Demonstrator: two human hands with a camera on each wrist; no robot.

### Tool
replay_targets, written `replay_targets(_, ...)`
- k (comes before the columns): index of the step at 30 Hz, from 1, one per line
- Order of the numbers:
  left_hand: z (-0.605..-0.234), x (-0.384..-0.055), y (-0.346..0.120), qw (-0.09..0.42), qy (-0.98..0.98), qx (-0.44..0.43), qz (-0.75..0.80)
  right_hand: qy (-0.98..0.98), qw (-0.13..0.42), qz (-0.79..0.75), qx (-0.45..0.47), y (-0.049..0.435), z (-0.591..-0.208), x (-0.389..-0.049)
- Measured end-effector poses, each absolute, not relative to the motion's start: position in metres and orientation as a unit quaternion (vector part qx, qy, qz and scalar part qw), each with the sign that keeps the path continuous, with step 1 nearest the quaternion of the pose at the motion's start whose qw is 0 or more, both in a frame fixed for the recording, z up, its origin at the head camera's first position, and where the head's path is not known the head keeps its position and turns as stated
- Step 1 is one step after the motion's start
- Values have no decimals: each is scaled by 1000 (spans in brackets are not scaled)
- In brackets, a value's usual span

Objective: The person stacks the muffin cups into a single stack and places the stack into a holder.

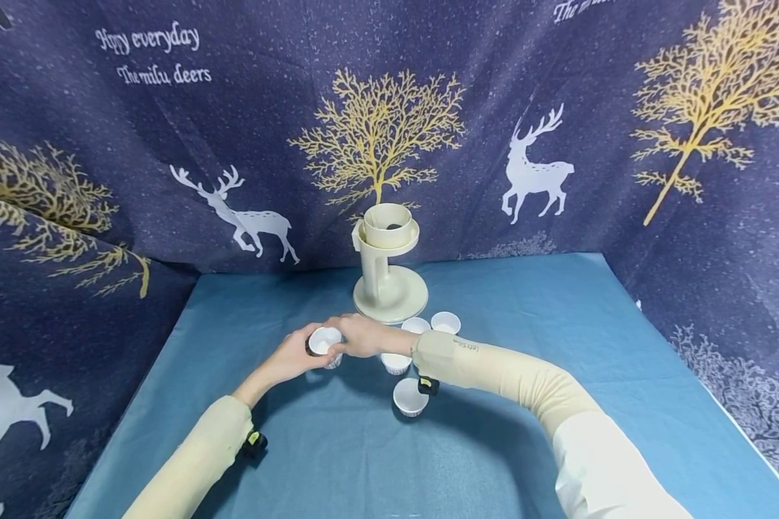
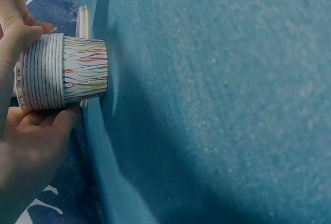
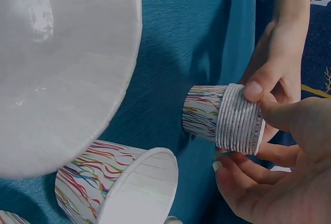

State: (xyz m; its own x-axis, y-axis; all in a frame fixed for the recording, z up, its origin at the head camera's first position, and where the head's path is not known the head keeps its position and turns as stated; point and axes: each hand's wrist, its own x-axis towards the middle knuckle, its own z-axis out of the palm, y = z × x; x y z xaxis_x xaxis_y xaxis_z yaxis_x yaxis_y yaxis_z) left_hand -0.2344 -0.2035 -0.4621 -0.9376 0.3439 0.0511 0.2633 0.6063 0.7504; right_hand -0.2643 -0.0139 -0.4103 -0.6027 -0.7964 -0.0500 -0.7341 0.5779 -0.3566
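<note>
Two bare hands meet at one stack of paper cups [image 1: 325,340]. The stack is a little left of the middle of the bench [image 1: 337,461], closer to the far edge than to the near one. The left grip [image 1: 293,355] curls its fingers and thumb around the side. The right grip [image 1: 362,336] pinches the stack by its rims, so both are full. I think the step now is putting cups together or tidying the stack. The next move seems to call for a soft squeeze and a straight stack, as paper cups can bend. I cannot tell if the bottom touches the bench.

Four loose cups [image 1: 410,397] sit right of the stack, open side up, some partly behind the right arm. Behind them, by the middle of the far edge, is a cream stand [image 1: 374,274] with a round base and a cup-shaped top.

The bench wears a plain blue cloth with soft creases. Past its far edge hangs a dark blue curtain [image 1: 467,202] with gold trees, white deer and white words. More of it shows past the left and right edges.
</note>
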Motion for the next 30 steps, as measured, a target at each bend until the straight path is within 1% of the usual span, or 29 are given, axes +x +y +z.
replay_targets(4,-461,-234,-201,41,904,164,393,878,108,-169,-436,-12,-409,-265)
replay_targets(10,-461,-232,-200,45,904,163,392,876,122,-183,-429,-9,-407,-265)
replay_targets(19,-462,-234,-200,37,907,169,384,875,127,-188,-428,-5,-405,-267)
replay_targets(25,-459,-235,-201,44,905,174,385,884,130,-199,-403,0,-405,-269)
replay_targets(30,-457,-234,-200,52,905,172,386,889,122,-209,-389,6,-405,-268)
